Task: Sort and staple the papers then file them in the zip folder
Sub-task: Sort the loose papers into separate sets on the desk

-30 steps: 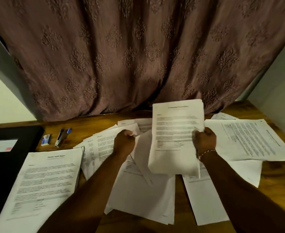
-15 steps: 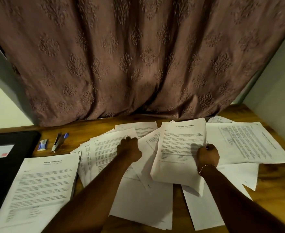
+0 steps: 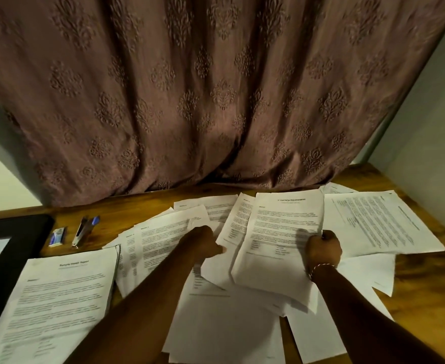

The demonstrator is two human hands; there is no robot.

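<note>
Printed white sheets lie scattered over the wooden desk (image 3: 423, 274). My right hand (image 3: 323, 248) grips the right edge of a titled sheaf of papers (image 3: 281, 232), which lies low over the loose pile. My left hand (image 3: 203, 241) rests on the overlapping loose sheets (image 3: 161, 232) left of it, its thumb touching the edge of a tilted page (image 3: 236, 222). A neat stack headed by a report page (image 3: 61, 298) lies at the front left. A stapler (image 3: 81, 231) and a small staple box (image 3: 57, 235) sit behind that stack. The black zip folder (image 3: 9, 245) lies at the far left.
A patterned mauve curtain (image 3: 216, 101) hangs behind the desk. Another printed page (image 3: 381, 224) lies turned sideways at the right. Blank sheets (image 3: 229, 334) spread toward the front edge. Pale walls close both sides.
My right hand has lowered the sheaf from upright in the air down onto the pile. My left hand has slid right across the loose sheets toward the tilted page.
</note>
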